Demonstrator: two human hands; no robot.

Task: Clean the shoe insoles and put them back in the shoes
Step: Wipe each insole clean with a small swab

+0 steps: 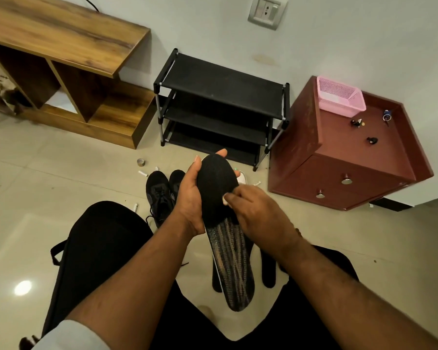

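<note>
Long black fabric insole, frame centre, toe up: left hand grips its edge, right hand pinches white wipe w/ curled fingers.

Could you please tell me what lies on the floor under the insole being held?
Under the held insole, two more dark insoles lie on the floor, only their edges showing. The left hand grips it; the right hand pinches something white.

Glossy tiled floor — black rack between wooden shelf and maroon cabinet.
</note>
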